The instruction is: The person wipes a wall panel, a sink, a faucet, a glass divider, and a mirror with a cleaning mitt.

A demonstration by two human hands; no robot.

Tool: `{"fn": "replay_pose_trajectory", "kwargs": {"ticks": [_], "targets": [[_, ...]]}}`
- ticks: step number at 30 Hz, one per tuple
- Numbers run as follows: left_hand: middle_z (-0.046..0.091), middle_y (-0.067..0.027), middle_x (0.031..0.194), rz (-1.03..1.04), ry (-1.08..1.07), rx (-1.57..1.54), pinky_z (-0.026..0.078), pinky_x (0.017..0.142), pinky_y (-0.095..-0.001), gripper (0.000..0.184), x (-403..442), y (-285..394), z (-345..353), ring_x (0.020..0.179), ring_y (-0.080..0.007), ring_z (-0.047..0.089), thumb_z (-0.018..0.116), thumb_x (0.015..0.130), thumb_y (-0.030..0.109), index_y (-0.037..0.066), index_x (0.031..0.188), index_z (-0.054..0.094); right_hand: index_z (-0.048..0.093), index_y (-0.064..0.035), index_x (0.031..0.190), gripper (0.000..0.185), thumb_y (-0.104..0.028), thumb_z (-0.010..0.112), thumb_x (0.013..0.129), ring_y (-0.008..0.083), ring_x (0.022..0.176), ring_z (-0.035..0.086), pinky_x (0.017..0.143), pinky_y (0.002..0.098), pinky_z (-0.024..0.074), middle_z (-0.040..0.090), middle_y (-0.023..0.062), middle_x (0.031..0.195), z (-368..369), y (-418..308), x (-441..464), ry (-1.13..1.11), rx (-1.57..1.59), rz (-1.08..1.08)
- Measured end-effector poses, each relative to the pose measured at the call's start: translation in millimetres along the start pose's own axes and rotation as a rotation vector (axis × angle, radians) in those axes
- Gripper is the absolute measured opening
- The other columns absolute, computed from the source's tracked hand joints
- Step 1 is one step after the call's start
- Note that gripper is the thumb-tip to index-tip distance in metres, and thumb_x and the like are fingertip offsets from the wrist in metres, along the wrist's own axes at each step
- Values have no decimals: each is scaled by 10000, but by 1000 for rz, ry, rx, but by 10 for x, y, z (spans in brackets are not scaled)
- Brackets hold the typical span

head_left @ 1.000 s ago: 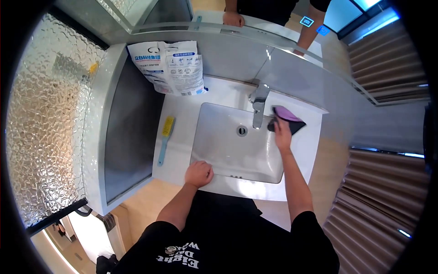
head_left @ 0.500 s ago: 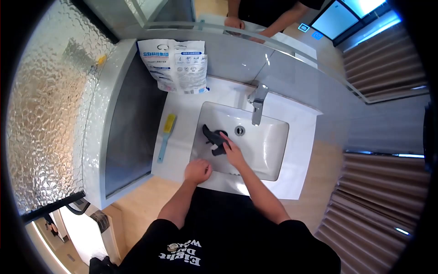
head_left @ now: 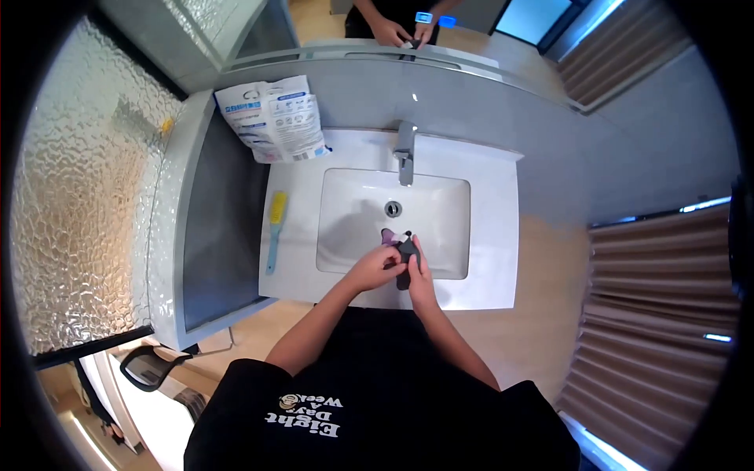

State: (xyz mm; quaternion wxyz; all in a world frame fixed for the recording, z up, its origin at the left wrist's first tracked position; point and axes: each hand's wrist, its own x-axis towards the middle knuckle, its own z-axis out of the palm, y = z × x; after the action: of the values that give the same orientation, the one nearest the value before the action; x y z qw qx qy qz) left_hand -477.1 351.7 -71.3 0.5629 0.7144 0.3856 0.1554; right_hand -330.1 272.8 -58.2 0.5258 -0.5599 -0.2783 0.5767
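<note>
From my end, the black shirt (head_left: 385,408) is filling the near edge, its white print reading upside down. Left hand (head_left: 375,269) is pinching the dark fabric piece (head_left: 408,250) from one side; right hand (head_left: 422,281) is curling round its other side, so both are closing on it. They're holding it over the basin's front rim. Fingers are covering much of it, so I'm not making out its full shape: soft, dark grey, purple showing at one corner, a small pale patch at the top.

Smooth white countertop (head_left: 493,228) is framing the rectangular glossy basin (head_left: 338,204), which is carrying a round metal drain (head_left: 393,209); soft shadows are dimming its left half. The brush (head_left: 275,228) is lying left of it, yellow bristles, light-blue handle. Chrome faucet (head_left: 405,153) is standing behind the basin. A glossy plastic bag (head_left: 279,122) is sitting at the back left corner; its opaque skin is hiding the contents, and its small print is blurring. Farther back, the mirror (head_left: 471,45) is reflecting the hands, the body above getting cut off.
</note>
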Motion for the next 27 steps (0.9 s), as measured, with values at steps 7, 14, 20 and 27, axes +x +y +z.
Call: {"fn": "replay_pose_trajectory", "kwargs": {"ticks": [7,14,20,27], "targets": [[553,-95,1273,-29,71,-347,462,974,-327,558,271,-72,131,1087,-189,591,697,936,237,67,1393,425,291,-137,1593,519,-261,405,1102,141,1285,459,1090,271,340,479,70,1465,-42,73,-224,117,135,-47],[711,-72,1000,-357,-189,-276,524,858,-313,262,320,-110,-234,936,-157,668,686,950,227,13,1102,684,340,-85,1567,499,-243,413,1099,143,1268,478,1088,275,353,511,79,1427,-85,64,-198,28,40,-99],[742,-129,941,-85,-57,461,538,759,-322,269,203,233,-300,850,-196,703,716,908,288,43,1018,719,354,-68,1557,509,-275,425,1098,176,1328,451,1134,301,314,480,103,1473,-22,30,-202,63,201,12],[679,-73,861,-193,-190,118,487,712,-292,300,176,115,-358,784,-140,611,679,955,288,23,1092,661,355,-106,1564,491,-260,414,1101,151,1289,472,1105,277,337,500,82,1447,-41,-39,-175,104,265,21]]}}
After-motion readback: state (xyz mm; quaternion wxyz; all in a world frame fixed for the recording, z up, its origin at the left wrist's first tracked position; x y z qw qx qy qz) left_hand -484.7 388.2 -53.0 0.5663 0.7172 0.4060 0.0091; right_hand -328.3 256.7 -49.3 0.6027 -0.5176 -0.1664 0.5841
